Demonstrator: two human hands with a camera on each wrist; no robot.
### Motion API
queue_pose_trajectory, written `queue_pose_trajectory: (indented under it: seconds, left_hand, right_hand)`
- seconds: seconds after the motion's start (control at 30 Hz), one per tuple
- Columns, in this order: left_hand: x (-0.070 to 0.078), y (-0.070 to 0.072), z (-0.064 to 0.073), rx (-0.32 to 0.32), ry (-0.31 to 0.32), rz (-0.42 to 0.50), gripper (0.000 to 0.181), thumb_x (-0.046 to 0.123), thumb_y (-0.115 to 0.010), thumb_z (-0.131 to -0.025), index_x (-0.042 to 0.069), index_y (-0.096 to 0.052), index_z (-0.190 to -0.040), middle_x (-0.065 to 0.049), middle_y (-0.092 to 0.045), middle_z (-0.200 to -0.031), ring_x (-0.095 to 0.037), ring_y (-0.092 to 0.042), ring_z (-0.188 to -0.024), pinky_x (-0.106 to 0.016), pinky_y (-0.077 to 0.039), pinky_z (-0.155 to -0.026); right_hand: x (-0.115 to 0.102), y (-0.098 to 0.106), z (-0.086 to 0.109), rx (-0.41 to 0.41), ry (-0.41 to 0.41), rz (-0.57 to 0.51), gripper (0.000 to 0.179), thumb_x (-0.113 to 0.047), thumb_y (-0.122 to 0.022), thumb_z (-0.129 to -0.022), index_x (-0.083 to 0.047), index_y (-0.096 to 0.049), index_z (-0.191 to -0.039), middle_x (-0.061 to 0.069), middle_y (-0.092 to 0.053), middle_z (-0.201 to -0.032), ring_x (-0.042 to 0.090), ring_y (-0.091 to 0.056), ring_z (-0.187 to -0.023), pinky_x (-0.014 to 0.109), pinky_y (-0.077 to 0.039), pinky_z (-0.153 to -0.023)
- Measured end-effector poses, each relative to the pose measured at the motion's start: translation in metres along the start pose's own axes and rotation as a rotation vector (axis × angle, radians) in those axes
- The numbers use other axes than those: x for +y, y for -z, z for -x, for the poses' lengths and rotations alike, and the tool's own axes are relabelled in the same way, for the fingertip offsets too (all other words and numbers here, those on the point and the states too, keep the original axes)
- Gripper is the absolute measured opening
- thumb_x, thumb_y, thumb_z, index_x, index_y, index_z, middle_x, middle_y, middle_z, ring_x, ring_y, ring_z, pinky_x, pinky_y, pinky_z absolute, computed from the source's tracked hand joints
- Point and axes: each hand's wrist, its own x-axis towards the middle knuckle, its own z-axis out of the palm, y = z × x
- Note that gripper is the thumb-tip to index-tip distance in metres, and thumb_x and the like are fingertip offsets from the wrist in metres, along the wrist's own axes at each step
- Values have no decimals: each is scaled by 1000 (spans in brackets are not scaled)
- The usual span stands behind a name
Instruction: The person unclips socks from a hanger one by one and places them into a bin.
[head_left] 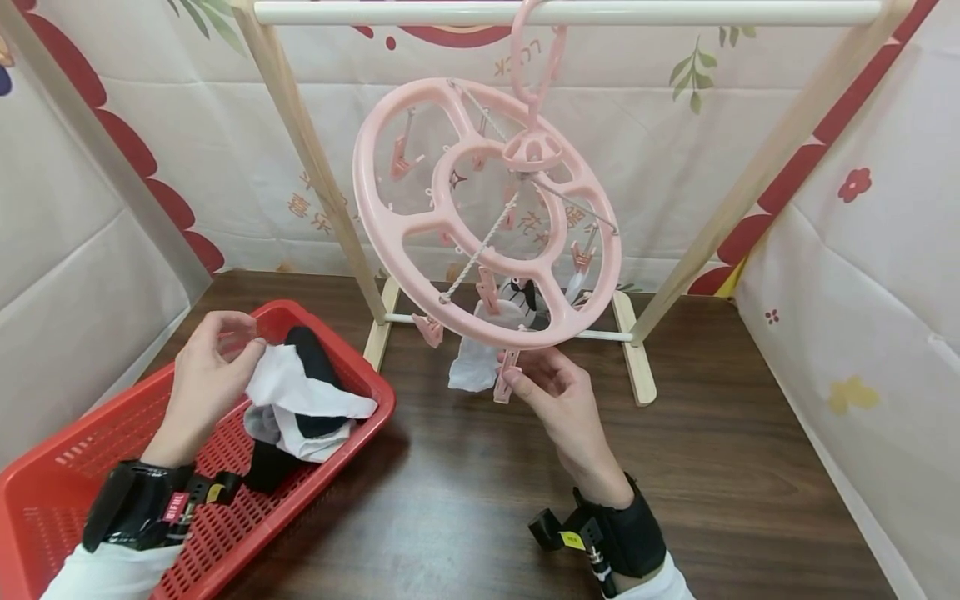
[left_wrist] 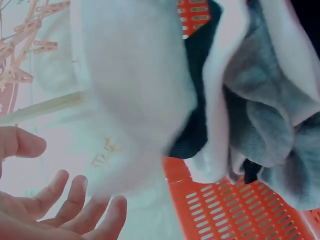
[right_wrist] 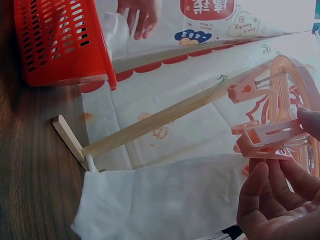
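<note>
My right hand (head_left: 562, 404) pinches a pink clothespin (head_left: 507, 382) at the near edge of a round pink clip hanger (head_left: 369, 187). In the right wrist view, thumb and fingers press the clothespin (right_wrist: 272, 137) from both sides, with no cloth in it. A white sock (head_left: 472, 365) hangs from the hanger just left of that hand. On the left, my left hand (head_left: 213, 375) is over a red basket (head_left: 384, 398), beside a white sock (head_left: 307, 392) lying on the pile. The left wrist view has its thumb and fingers spread apart, a blurred white sock (left_wrist: 135, 75) alongside.
The hanger hooks over the white top bar (head_left: 375, 12) of a wooden-legged rack (head_left: 307, 142) on a dark wood table (head_left: 720, 467). Other clothespins dangle around the ring. Black and grey socks (head_left: 315, 358) lie in the basket. Printed cloth walls enclose the table.
</note>
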Motion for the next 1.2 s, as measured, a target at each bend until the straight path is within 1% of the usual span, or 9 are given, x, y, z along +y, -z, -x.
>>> queue_pose_trajectory:
  seconds: [0.07,0.2,0.3,0.43,0.57,0.73,0.93,1.07,1.2]
  left_hand:
    - [2,0,1,11,-23,-6,34,22,-49,-92,1,-45,-117,-24,-49,-118,-44,-47,-112,-62,-40,-90]
    - [9,-4,6,-2,-90,-9,27,17,-50,-91,-1,-50,-112,-25,-51,-114,-44,-50,-108,-63,-41,-87]
    - [16,-10,10,-20,-138,-4,23,14,-51,-90,0,-53,-108,-24,-54,-111,-43,-52,-106,-63,-42,-86]
    - [29,-21,16,-33,-229,-1,17,5,-53,-86,2,-56,-102,-20,-57,-104,-37,-53,-103,-62,-43,-86]
    - [41,-31,22,-40,-325,7,15,-2,-54,-82,3,-58,-96,-14,-58,-95,-31,-54,-96,-58,-45,-86]
    - [55,-42,30,-55,-403,13,15,-2,-56,-79,4,-59,-92,-9,-60,-90,-25,-56,-89,-49,-47,-81]
    - [66,-48,39,-79,-449,12,17,-3,-56,-77,7,-61,-90,-4,-60,-91,-17,-53,-84,-38,-43,-71]
    - [70,-53,41,-105,-456,24,17,-3,-56,-78,8,-60,-91,-3,-60,-91,-17,-53,-81,-39,-46,-69]
    - [73,-59,44,-141,-454,49,17,-2,-56,-79,9,-60,-92,-3,-60,-92,-17,-54,-82,-43,-47,-70]
  right_hand:
    - [0,0,0,-4,-2,-4,31,-10,-61,-87,-1,-54,-117,4,-62,-105,17,-58,-93,24,-50,-76]
    - [0,1,0,-4,-8,2,32,-10,-62,-87,-1,-54,-117,3,-63,-105,17,-58,-95,24,-50,-76]
    - [1,3,0,10,-13,4,35,-9,-63,-85,-2,-53,-118,1,-63,-105,17,-58,-98,25,-51,-78]
    - [2,5,-1,25,-19,-10,39,-5,-63,-84,-3,-51,-121,1,-62,-108,17,-58,-100,24,-51,-81]
    - [2,7,-2,23,-34,-7,41,-5,-64,-84,-3,-50,-122,3,-62,-108,17,-59,-99,24,-51,-81]
    - [4,12,-1,9,-73,33,41,-9,-67,-82,-3,-52,-119,7,-64,-107,18,-60,-99,24,-51,-80]
    - [12,21,2,-9,-77,94,37,-13,-68,-82,-1,-54,-114,16,-65,-105,22,-61,-98,27,-51,-83]
    - [20,32,4,-38,-62,161,36,-13,-67,-83,-1,-54,-115,21,-64,-105,21,-62,-97,25,-50,-84]
    - [24,50,5,-60,-5,235,31,-7,-63,-85,2,-55,-113,26,-63,-106,17,-63,-95,22,-50,-83]
